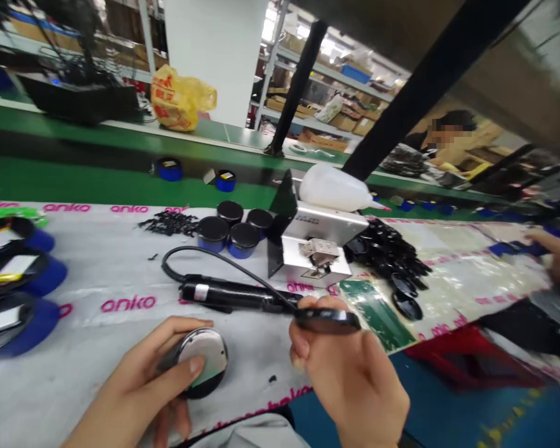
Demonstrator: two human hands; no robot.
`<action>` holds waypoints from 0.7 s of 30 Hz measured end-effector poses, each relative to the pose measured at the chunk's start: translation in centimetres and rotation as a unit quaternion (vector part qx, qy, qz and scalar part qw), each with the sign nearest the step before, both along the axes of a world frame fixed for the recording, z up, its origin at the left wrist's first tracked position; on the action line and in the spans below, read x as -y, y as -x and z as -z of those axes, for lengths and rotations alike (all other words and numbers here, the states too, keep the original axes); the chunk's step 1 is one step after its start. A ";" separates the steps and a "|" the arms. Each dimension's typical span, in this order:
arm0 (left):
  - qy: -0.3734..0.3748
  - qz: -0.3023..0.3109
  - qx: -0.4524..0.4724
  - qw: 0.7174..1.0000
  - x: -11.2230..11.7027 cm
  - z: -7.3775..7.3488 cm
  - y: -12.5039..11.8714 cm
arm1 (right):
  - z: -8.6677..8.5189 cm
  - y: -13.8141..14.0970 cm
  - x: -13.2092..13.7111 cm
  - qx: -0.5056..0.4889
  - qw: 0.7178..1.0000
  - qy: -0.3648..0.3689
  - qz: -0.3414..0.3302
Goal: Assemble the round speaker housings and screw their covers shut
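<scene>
My left hand (pixel 154 376) is closed around a round black-rimmed part (pixel 214 345) with a shiny, pale face, the thumb lying across that face. In my right hand (pixel 354 379), raised to the right of it, a thin black round lid (pixel 329 320) is gripped and seen nearly edge-on. Just beyond both hands lies a black electric screwdriver (pixel 238 294) with a looped cable (pixel 205 251). A small black bit (pixel 273 378) rests on the sheet between my hands.
Blue round housings (pixel 37 323) stand at left, with several black-topped ones (pixel 242 239) at centre. A metal dispenser (pixel 317 255) carries a white bottle (pixel 333 186). Black parts (pixel 392 255) are piled right of it. Behind runs a green conveyor (pixel 74 171). A co-worker's hand (pixel 557 249) is at right.
</scene>
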State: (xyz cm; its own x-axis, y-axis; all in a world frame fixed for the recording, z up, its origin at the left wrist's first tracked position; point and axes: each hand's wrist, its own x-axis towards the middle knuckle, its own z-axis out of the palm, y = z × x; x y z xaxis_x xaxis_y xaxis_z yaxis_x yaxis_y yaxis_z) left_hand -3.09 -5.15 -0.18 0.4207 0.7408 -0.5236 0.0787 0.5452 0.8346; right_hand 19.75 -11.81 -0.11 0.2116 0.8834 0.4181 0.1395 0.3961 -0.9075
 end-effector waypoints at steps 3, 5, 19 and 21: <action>-0.001 -0.007 0.013 1.000 -0.1 -1.0 -0.3 | 0.5 1.5 -0.4 -0.024 0.998 0.014 -0.050; -0.001 -0.004 0.016 1.000 -0.1 -1.2 -0.2 | 0.6 1.5 -0.4 -0.007 0.996 0.040 -0.082; -0.017 -0.002 0.023 1.000 0.4 -0.6 0.1 | 0.7 3.2 0.2 0.334 0.914 0.212 -0.095; -0.017 -0.002 0.031 0.999 0.4 -0.5 0.1 | 0.3 3.7 0.6 0.364 0.893 0.237 -0.117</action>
